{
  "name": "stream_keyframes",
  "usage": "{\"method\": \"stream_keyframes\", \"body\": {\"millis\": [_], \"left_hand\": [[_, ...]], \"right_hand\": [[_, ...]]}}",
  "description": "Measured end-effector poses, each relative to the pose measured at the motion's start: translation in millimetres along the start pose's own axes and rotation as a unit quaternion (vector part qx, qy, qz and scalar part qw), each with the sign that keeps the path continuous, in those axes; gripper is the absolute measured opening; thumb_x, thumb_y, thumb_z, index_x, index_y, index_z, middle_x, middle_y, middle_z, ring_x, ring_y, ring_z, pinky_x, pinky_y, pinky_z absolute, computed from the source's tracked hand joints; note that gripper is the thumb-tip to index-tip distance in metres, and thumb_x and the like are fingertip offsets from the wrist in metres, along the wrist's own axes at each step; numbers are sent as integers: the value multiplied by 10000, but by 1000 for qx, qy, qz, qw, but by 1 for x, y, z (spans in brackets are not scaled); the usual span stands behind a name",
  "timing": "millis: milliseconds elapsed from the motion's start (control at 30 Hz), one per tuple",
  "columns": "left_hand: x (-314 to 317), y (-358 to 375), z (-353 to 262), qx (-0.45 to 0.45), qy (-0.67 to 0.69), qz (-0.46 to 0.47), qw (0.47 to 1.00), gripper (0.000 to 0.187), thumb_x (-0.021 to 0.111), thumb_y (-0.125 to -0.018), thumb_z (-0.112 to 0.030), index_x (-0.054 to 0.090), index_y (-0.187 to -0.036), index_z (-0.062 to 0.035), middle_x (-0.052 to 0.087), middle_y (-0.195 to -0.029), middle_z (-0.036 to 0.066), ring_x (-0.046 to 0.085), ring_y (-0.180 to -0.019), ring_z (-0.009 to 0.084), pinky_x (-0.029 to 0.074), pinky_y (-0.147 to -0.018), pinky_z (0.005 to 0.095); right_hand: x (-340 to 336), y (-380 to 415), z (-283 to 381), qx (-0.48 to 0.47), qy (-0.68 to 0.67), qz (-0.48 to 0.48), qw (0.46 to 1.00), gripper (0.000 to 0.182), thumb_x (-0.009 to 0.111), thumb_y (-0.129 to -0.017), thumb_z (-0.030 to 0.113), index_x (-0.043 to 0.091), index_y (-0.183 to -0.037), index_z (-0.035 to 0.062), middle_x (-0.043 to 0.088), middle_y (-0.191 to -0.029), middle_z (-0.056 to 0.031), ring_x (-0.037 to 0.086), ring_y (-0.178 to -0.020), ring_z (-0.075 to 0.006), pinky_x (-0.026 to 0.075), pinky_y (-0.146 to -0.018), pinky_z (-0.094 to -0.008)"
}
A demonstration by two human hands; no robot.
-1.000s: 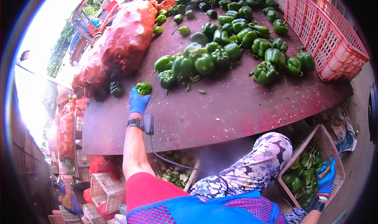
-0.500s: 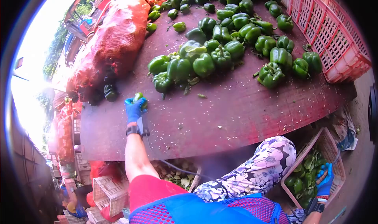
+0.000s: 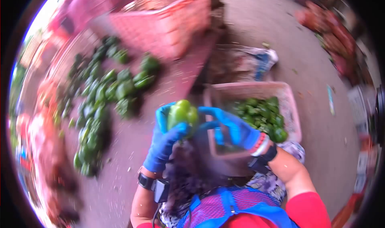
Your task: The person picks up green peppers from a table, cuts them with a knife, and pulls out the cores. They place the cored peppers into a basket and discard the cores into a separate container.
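Note:
A green bell pepper is gripped in my blue-gloved left hand, its fingers wrapped round the pepper's side and base. My right hand, also in a blue glove, is just right of the pepper with its index finger stretched toward it. The other fingers of that hand curl inward; motion blur hides what they hold, if anything. Behind the right hand a pink crate contains small green peppers and green pieces.
Many green bell peppers lie on the dark red tabletop to the left. At its far end stands a red-pink crate. Crumpled sacking lies beyond the pink crate, and red mesh sacks rest on the floor at far right.
My view has swung right. The left hand has brought the pepper from the tabletop to in front of my body. My right hand has come up from the pink crate, where it held a brownish handle.

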State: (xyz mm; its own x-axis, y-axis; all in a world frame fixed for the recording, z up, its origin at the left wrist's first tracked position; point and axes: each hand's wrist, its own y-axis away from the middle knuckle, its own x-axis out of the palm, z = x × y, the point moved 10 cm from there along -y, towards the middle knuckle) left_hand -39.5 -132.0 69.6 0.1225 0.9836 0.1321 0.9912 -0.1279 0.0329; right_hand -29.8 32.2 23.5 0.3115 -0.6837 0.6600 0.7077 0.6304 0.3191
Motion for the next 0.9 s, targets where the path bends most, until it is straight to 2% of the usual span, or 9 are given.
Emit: {"method": "stream_keyframes", "body": {"millis": [67,167,267,400,467,500,600,767,900], "left_hand": [[81,-26,15,-2,-49,109,993,749,801,-815,-306,426,-1408,-43,554,-1298,102,553,-1192,211,456,-1029,354],[122,-57,42,168,-293,128,933,732,782,-850,-272,417,-1446,-54,550,-1298,105,553,-1158,198,495,-952,338],[147,-63,81,-31,-29,184,982,698,743,-902,-231,386,-1474,-49,549,-1336,99,576,-1169,180,490,-987,320],[160,-63,121,-246,107,171,948,608,683,-938,-202,403,-1456,-50,553,-1334,115,601,-1167,226,534,-960,387],[162,-72,143,-215,130,181,951,550,641,-927,-140,431,-1428,-55,568,-1307,116,611,-1148,232,553,-924,417],[163,-77,150,-173,89,197,961,538,628,-920,-121,440,-1419,-54,575,-1295,115,612,-1138,225,551,-920,402],[157,-80,151,-158,-34,181,970,513,594,-896,-84,464,-1390,-46,596,-1246,104,614,-1098,202,534,-918,358],[172,-81,124,-25,-170,183,968,413,599,-872,-105,546,-1270,-9,645,-1152,91,623,-1033,174,516,-897,307],[177,-83,125,-117,-35,206,971,483,572,-849,-15,544,-1330,-6,634,-1146,72,614,-1049,143,520,-914,296]], "right_hand": [[-41,-2,-3,-27,-80,23,996,495,548,-984,532,576,-1290,143,677,-929,-25,591,-636,-96,489,-549,-244],[-97,14,26,-121,-81,-107,984,393,553,-997,482,606,-1203,151,658,-898,9,600,-680,-103,482,-551,-247],[-129,36,53,-194,113,-158,962,382,606,-985,301,561,-1307,100,653,-981,-6,608,-748,-81,493,-617,-221],[-131,60,66,-274,316,-238,876,556,670,-919,135,472,-1432,49,648,-1104,-65,624,-923,-121,516,-802,-262],[-126,65,68,-388,412,-245,787,591,678,-909,137,455,-1448,43,639,-1194,-99,624,-1048,-167,510,-914,-306],[-129,64,68,-354,399,-253,807,660,700,-881,153,430,-1480,81,594,-1327,-130,564,-1225,-204,433,-1057,-344],[-98,54,82,-279,392,-142,865,706,724,-853,174,426,-1492,137,593,-1359,-111,568,-1250,-205,442,-1049,-339],[-134,50,62,-286,519,-175,787,564,746,-833,227,553,-1353,124,676,-1139,-46,687,-966,-197,569,-829,-365],[-173,55,31,-144,78,-167,972,471,689,-891,206,575,-1332,88,688,-1032,-62,671,-722,-112,538,-538,-254]]}}
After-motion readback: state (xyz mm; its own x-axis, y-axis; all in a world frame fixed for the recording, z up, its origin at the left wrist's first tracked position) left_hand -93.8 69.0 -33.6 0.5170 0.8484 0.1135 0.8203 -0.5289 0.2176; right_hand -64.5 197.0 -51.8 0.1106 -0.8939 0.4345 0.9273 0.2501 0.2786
